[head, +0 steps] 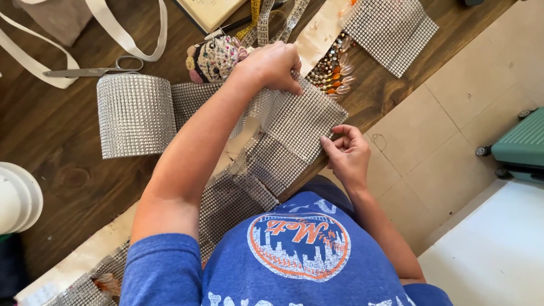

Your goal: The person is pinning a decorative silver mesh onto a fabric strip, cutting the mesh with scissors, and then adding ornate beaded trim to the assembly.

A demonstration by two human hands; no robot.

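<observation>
A silver rhinestone mesh sheet [300, 122] lies over the near edge of a dark wooden table [68, 164]. My left hand [272, 65] rests on the sheet's far edge, fingers curled and fingertips gripping the mesh. At the sheet's right edge, by the table edge, my right hand [345, 153] pinches the mesh between thumb and fingers. More of the same mesh [232, 198] runs down toward my blue shirt, over a strip of pale paper.
A roll of silver mesh [133, 113] stands left of my arm, with scissors [93, 69] and white straps [130, 34] behind it. A pincushion [215, 56], measuring tape [263, 20], beaded trim [331, 71] and another mesh piece [391, 28] lie beyond. A teal suitcase [521, 144] stands on the tiled floor.
</observation>
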